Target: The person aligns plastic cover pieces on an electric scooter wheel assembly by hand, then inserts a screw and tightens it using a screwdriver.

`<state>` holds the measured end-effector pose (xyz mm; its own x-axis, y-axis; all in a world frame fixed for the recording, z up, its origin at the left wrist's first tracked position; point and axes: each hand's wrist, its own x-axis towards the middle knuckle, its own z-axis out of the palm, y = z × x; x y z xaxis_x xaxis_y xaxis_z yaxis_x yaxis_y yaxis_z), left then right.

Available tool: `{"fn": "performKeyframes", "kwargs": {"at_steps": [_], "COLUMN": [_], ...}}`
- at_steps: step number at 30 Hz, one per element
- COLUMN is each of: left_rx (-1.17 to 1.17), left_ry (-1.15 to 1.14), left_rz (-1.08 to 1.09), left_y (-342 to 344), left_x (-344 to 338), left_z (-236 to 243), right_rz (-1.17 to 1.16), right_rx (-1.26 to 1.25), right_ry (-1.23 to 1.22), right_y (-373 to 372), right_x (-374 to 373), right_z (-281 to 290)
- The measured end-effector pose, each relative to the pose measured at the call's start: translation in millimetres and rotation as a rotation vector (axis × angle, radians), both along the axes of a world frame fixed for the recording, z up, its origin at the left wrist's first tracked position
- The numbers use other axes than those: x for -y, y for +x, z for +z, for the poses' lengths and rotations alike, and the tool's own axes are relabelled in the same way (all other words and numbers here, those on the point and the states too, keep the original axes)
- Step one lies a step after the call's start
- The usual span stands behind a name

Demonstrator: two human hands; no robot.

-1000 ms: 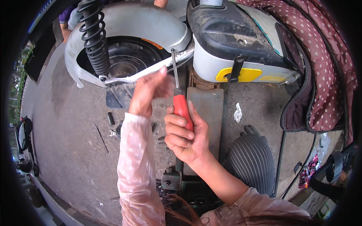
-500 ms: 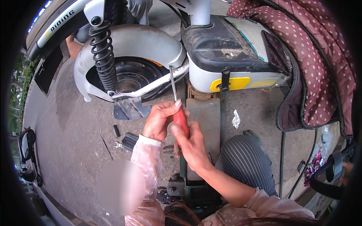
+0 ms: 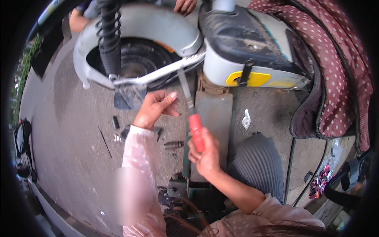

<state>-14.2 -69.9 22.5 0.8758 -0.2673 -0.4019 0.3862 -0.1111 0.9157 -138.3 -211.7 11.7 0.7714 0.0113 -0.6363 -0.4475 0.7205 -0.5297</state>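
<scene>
My right hand grips the red handle of a screwdriver, its metal shaft pointing away from me. The blurred tip lies by the lower edge of the white swing arm; whether they touch I cannot tell. To the left of the shaft, my left hand is off the tool, thumb and fingers apart and nothing visible in it. Beyond both hands is a scooter's silver rear fender over a black wheel, with a black coil-spring shock absorber in front.
Another person's hand rests behind the fender. A yellow-patched scooter body stands at right beside a dotted maroon quilted cover. A metal beam runs toward me. On the ground lie a black socket, a thin rod and crumpled white paper.
My left hand has let go of the screwdriver and moved left. The tip has come away from the fender's end, and my right hand has drawn back slightly. Another person's hand has appeared.
</scene>
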Motion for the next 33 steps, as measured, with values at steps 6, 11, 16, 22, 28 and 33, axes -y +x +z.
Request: {"fn": "performKeyframes", "kwargs": {"at_steps": [6,11,16,22,28,33], "left_rx": [-0.08,0.332,0.323,0.398,0.234,-0.122], "left_ry": [0.14,0.956,1.03,1.192,1.205,1.067], "left_rz": [-0.4,0.083,0.247,0.122,0.037,-0.556], "left_y": [-22,-46,-36,-28,-40,-23], "left_x": [-49,-53,19,22,-6,-20], "left_z": [-62,-205,-240,-263,-242,-66], "right_rz": [-0.041,0.006,0.024,0.058,0.024,0.077], "right_rx": [-0.032,-0.09,-0.181,-0.212,-0.243,-0.224], "right_ry": [0.007,0.135,0.175,0.208,0.332,0.547], "right_y": [-4,-12,-9,1,6,9], "right_x": [13,3,17,23,28,38], "right_z": [5,20,17,22,26,56]}}
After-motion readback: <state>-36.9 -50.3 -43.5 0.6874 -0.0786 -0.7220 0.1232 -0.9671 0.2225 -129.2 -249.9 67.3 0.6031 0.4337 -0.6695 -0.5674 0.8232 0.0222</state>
